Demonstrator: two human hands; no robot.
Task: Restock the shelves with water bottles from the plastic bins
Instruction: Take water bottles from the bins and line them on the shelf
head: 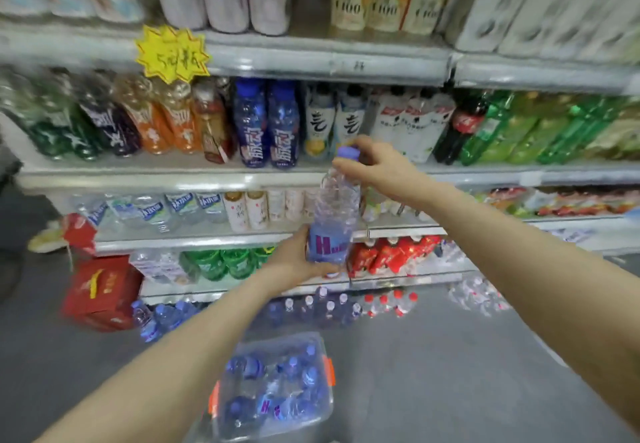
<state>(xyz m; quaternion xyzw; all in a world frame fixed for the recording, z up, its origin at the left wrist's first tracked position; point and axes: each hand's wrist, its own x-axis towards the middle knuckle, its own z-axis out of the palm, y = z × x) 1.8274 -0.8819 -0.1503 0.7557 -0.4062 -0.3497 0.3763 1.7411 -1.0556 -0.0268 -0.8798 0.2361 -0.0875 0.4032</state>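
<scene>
Gripping one water bottle (334,214), left hand (298,262) at base, right hand (377,165) at cap, above the plastic bin (277,387).

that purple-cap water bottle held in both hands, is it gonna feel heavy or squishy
The water bottle looks full, so probably fairly heavy for its size. Its thin, ribbed clear wall may flex under a tight squeeze. The left hand supports the base and the right hand holds the cap.

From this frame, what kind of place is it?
Likely a small shop's drinks aisle: tiered shelves of bottled drinks, a yellow price tag, and a plastic bin of bottles on the floor.
</scene>
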